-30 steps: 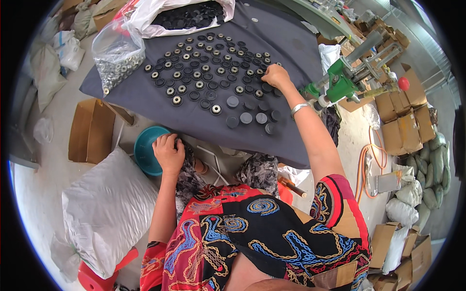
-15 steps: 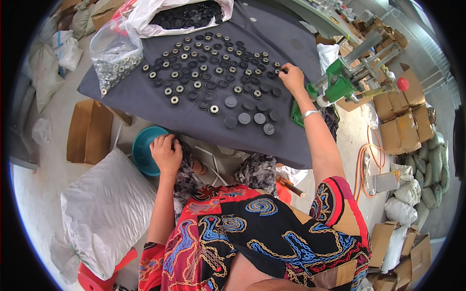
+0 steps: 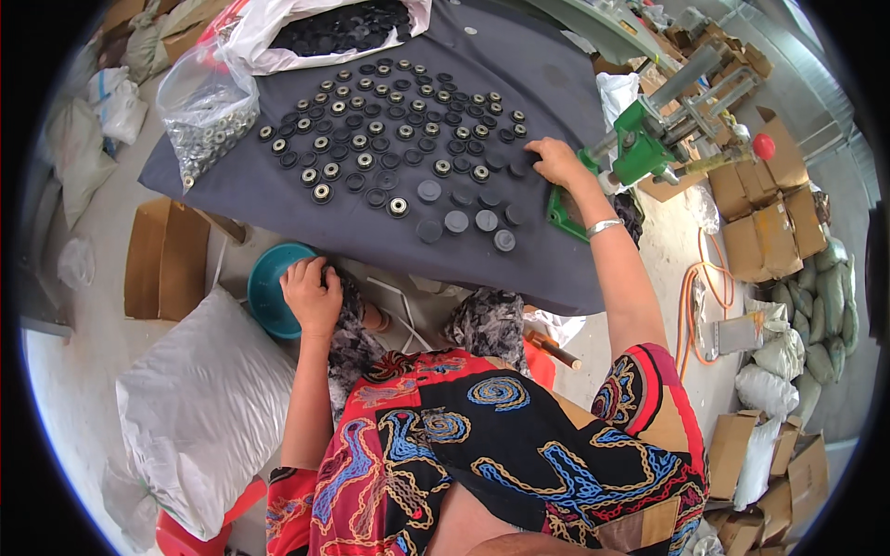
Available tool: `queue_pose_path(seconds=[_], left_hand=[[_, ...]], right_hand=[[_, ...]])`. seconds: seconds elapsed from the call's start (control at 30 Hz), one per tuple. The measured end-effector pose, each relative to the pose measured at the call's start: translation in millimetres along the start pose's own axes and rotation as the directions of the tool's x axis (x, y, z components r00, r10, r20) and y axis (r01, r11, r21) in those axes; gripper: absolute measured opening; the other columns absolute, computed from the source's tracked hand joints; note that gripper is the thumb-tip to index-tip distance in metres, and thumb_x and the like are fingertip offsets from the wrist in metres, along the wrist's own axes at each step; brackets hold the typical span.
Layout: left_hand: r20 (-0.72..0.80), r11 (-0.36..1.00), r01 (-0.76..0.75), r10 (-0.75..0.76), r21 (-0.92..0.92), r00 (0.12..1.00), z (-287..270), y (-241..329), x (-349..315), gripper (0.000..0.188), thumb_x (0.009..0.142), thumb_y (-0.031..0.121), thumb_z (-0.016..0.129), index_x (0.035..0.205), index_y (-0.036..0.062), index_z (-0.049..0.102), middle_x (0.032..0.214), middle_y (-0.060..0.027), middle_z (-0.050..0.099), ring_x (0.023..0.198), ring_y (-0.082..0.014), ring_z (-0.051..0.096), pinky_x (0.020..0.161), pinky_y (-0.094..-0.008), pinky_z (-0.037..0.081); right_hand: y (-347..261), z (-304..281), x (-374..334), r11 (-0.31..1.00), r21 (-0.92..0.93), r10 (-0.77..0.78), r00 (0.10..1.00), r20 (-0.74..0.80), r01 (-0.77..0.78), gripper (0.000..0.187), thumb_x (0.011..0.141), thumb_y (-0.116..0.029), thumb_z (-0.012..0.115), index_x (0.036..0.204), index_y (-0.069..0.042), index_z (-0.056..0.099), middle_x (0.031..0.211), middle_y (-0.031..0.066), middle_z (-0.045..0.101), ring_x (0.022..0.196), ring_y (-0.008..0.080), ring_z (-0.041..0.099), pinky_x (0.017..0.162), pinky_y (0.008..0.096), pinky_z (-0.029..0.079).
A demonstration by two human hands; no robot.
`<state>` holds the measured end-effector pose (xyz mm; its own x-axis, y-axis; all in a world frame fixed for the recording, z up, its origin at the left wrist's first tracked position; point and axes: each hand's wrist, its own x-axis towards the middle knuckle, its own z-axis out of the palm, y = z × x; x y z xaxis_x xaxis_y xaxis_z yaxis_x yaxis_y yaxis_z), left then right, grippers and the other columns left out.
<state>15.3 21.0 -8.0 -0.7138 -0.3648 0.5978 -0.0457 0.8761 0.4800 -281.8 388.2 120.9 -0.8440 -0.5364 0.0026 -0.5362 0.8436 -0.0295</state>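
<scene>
My right hand reaches over the dark cloth-covered table, its bent fingertips together at the right end of the spread of parts. A dark bit shows under those fingertips, too small to name. Close by lie plain black caps. Several black rings hold metal bearings; other black rings have none. Plain dark round caps lie on the near side of the spread. Away from the parts, my left hand rests on my knee, fingers apart, beside a teal basin.
A green hand press with a red knob stands at the table's right. White bag of black parts and clear bag of bearings sit at the far left. A big white sack stands left; cardboard boxes and an orange hose lie right.
My right hand has come a little nearer to me, from beside the far bearings to beside the plain black caps. The whole view has shifted slightly. My left hand stays on my knee.
</scene>
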Motion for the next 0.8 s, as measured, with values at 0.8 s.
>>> queue_pose_path(seconds=[0.8], left_hand=[[-0.005,1.000,0.013,-0.013,0.003,1.000,-2,3,2,0.016,0.072,0.011,0.068,0.087,0.0057,0.067,0.091,-0.0074,0.067,0.092,-0.0273,0.061,0.082,-0.0419,0.043]], right_hand=[[-243,-2,7,0.832,0.173,-0.501,0.848,-0.173,0.527,0.020,0.076,-0.016,0.068,0.089,-0.001,0.066,0.093,0.0147,0.062,0.094,0.0325,0.061,0.084,0.0436,0.049]])
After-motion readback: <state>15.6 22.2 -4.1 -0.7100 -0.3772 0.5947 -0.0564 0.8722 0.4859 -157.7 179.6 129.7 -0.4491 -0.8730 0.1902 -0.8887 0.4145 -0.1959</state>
